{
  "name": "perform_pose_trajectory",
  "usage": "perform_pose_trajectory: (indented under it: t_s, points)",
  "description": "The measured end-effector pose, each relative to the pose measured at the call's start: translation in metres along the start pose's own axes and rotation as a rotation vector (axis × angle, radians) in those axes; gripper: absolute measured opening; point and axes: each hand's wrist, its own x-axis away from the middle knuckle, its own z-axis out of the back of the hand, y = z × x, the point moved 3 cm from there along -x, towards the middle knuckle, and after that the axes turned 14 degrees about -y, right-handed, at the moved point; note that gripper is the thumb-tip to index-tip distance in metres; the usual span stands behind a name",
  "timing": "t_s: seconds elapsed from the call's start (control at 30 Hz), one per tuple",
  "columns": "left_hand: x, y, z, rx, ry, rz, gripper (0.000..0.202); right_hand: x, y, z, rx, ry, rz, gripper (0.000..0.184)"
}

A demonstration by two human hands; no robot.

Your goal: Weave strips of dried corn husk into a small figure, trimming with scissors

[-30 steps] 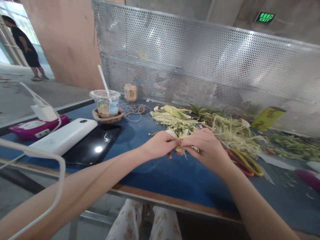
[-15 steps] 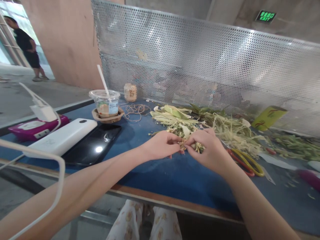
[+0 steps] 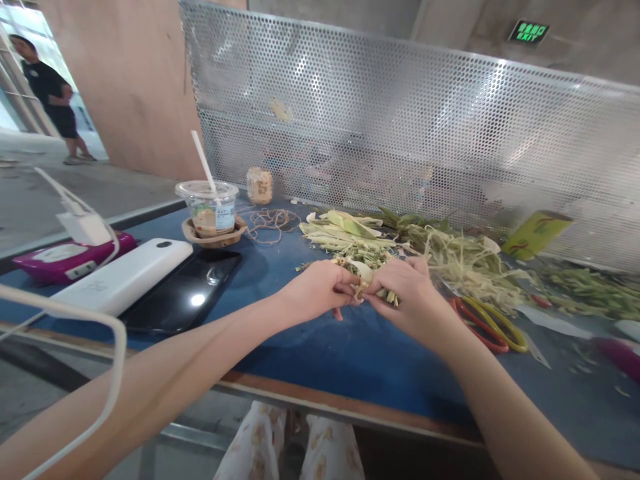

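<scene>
My left hand (image 3: 317,289) and my right hand (image 3: 407,297) meet over the blue table (image 3: 320,347), fingers pinched together on a small bundle of pale leaf strips (image 3: 361,283). Most of the bundle is hidden between my fingers. Just behind my hands lies a heap of green and yellow leaf strips (image 3: 350,235), which runs rightward into a pile of shredded strips (image 3: 465,263). Red-and-yellow scissors (image 3: 493,327) lie on the table to the right of my right hand.
At the left lie a black phone (image 3: 187,293), a white power bank (image 3: 120,277), a magenta device (image 3: 65,257) with a white charger, and a lidded cup with a straw (image 3: 213,210). Twine (image 3: 270,222) and a small jar (image 3: 260,185) sit further back. A perforated metal screen (image 3: 400,127) backs the table. A person (image 3: 50,93) stands far left.
My hands have shifted slightly up and closer together, still pinched on the leaf bundle, whose loose pale tip is now tucked in. The person in the background has moved a little.
</scene>
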Motion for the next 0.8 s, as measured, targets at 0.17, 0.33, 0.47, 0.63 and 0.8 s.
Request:
perform_pose_trajectory:
  t_s: [0.17,0.33,0.47,0.63,0.8]
  points:
    - [0.003,0.003,0.002,-0.033,0.024,-0.040,0.013,0.001,0.000,0.001,-0.032,-0.013,0.022,0.012]
    - [0.006,0.011,0.005,-0.082,0.062,-0.080,0.016,0.001,0.001,0.001,-0.054,-0.043,0.053,0.005]
    - [0.008,0.014,0.005,-0.066,0.094,-0.106,0.015,0.000,0.002,0.003,-0.092,0.040,0.156,0.010]
    - [0.007,0.015,0.005,0.132,0.064,-0.144,0.025,0.004,0.005,0.006,-0.080,0.181,0.104,0.023]
    - [0.004,0.014,0.007,0.384,0.042,-0.170,0.039,0.006,0.017,0.007,-0.270,0.285,-0.103,0.068]
